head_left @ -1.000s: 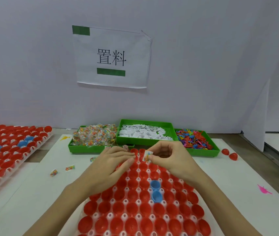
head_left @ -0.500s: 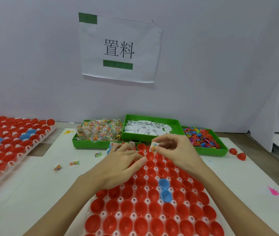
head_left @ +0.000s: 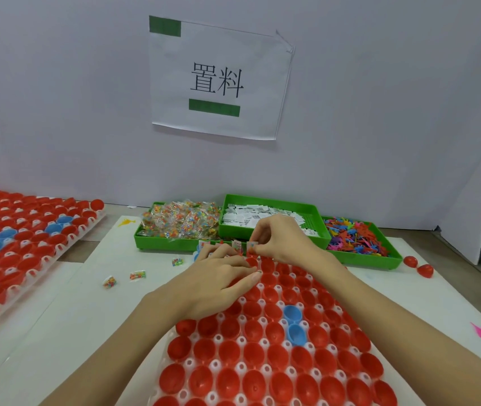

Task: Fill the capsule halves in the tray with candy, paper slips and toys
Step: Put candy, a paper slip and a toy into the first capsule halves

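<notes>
Head view: candy step, my right hand (head_left: 281,241) pinches a candy packet (head_left: 251,246) at its fingertips, left hand (head_left: 218,276) loosely curled beside; next, drop into the red capsule half (head_left: 252,261) beneath.

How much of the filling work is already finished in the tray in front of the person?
Barely started. A few candy packets stand in the far row of the tray. The right hand pinches one more packet there; the left hand rests on nearby halves. The near red halves look empty; no slips or toys are visible in them.
</notes>
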Available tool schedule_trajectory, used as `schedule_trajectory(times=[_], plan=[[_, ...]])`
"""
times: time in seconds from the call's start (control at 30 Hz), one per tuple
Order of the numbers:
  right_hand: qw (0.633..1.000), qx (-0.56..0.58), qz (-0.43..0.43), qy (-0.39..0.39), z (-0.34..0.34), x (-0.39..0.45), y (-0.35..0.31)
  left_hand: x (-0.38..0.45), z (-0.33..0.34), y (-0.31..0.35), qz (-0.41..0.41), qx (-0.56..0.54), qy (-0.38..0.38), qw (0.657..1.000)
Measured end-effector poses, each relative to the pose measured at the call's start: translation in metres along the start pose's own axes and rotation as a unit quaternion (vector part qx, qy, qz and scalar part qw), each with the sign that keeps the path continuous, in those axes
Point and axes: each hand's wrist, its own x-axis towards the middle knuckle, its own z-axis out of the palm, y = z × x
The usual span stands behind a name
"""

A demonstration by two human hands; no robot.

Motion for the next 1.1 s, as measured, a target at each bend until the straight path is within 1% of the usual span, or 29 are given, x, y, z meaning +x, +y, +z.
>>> schedule_trajectory(times=[0.17, 0.3, 0.43, 0.6, 0.67, 0.8, 0.97, 1.1], plan=[[0.999, -0.037, 0.006, -0.016, 0.002, 0.003, -0.01, -0.001, -0.001, 0.0, -0.006, 0.015, -0.005, 1.0], [0.996, -0.05, 0.042, -0.059, -0.004, 0.007, -0.011, -0.001, -0.001, 0.0, -0.005, 0.011, -0.008, 1.0], [0.994, -0.054, 0.066, -0.063, -0.004, 0.009, -0.016, -0.002, -0.002, -0.001, -0.006, 0.003, -0.012, 1.0], [0.99, -0.05, 0.043, -0.122, -0.016, 0.009, -0.015, -0.002, -0.002, -0.001, -0.001, 0.009, -0.011, 1.0], [0.989, -0.056, 0.032, -0.132, -0.019, 0.009, -0.014, -0.002, -0.002, -0.001, 0.002, 0.009, -0.011, 1.0], [0.991, -0.085, 0.005, -0.105, -0.013, 0.013, -0.013, -0.002, -0.002, -0.002, -0.002, 0.006, -0.015, 1.0], [0.992, -0.095, 0.002, -0.078, -0.005, 0.016, -0.014, -0.001, -0.002, -0.001, -0.002, 0.014, -0.012, 1.0], [0.995, -0.07, -0.015, -0.07, -0.013, 0.011, -0.011, -0.002, -0.003, 0.001, 0.004, 0.021, -0.006, 1.0]])
